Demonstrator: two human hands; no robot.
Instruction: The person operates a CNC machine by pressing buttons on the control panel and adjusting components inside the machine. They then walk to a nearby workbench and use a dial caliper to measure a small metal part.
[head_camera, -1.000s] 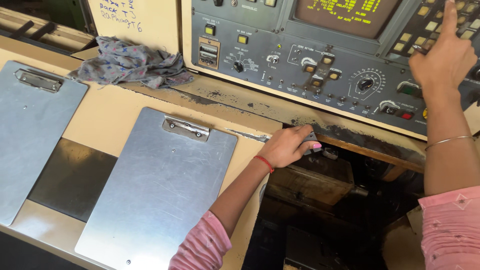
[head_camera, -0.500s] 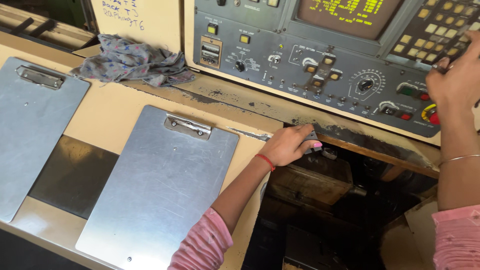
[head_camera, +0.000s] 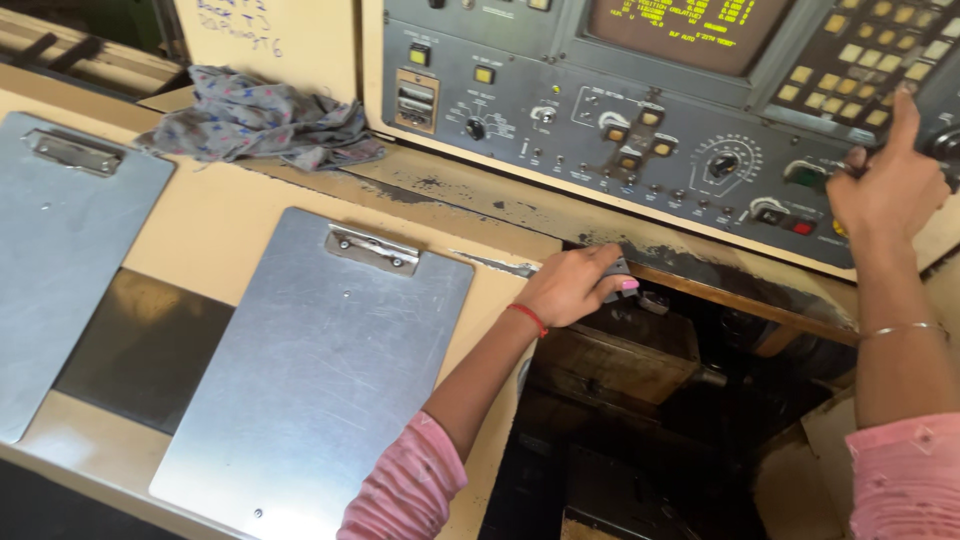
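A person in pink sleeves stands at an old machine; the right hand (head_camera: 885, 185) is raised to the grey control panel (head_camera: 560, 110), fingers curled together, its upper finger reaching the keypad (head_camera: 860, 60) while the rest rest near a green button (head_camera: 805, 172) and a red switch (head_camera: 802, 228); the left hand (head_camera: 570, 288) is closed on the worn edge of the machine door (head_camera: 640, 270), just right of the beige table (head_camera: 250, 215), where two metal clipboards (head_camera: 320, 370) and a crumpled cloth (head_camera: 260, 125) lie; judging from this, a good press wants one fingertip squarely on one key, the wrist steady, eyes on the amber screen (head_camera: 690, 25), and the left hand braced clear of the dark opening below.
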